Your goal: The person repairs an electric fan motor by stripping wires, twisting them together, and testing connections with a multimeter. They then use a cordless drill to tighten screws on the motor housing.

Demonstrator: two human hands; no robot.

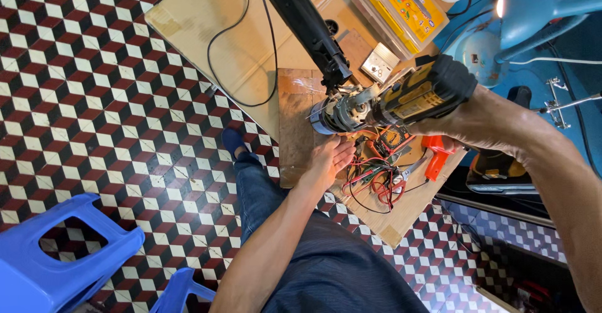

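The right hand is closed around the yellow and black body of a power tool, and it holds the tool in the air above the low wooden table. The long axis of the tool runs almost level, from the right hand toward the left side of the view, and it ends in a bare metal motor head with no cover on it. This head points away from the right grip and sits just above the left hand, so the left hand is the nearer one to the open end.

The left hand is open, with the fingers stretched out and the palm turned up. It reaches from below toward the metal head. I cannot tell if the fingertips touch the metal or only stay just under it; the hand holds nothing.

A long black arm of another tool comes down from the top and meets the metal head from above. On the table, just beside the left hand, there are loose red and black wires and an orange part. A yellow case lies farther back.
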